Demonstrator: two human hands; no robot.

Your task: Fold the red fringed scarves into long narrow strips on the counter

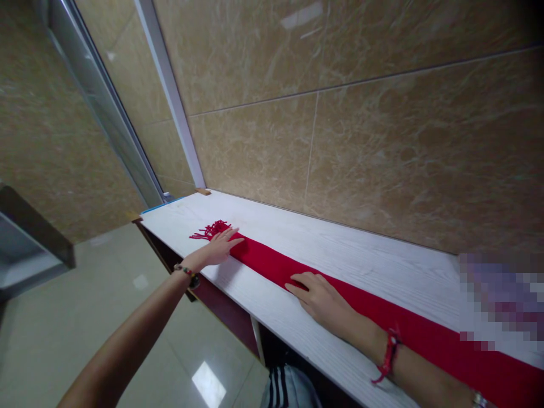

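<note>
A long red scarf (267,262) lies stretched along a white wood-grain tabletop (340,249), with its red fringe (211,229) at the far left end. Near that fringed end, my left hand (220,247) rests on the cloth with its fingers spread. My right hand (323,297) lies over the middle of the scarf, fingers apart and slightly bent. Neither hand grips the fabric. The scarf runs on under my right forearm to the lower right.
A tan marble-tiled wall (382,141) borders the table's back edge. Something blurred out (501,300) sits at the right. Open compartments show below the tabletop. A metal-framed glass panel (102,102) stands beyond the left end.
</note>
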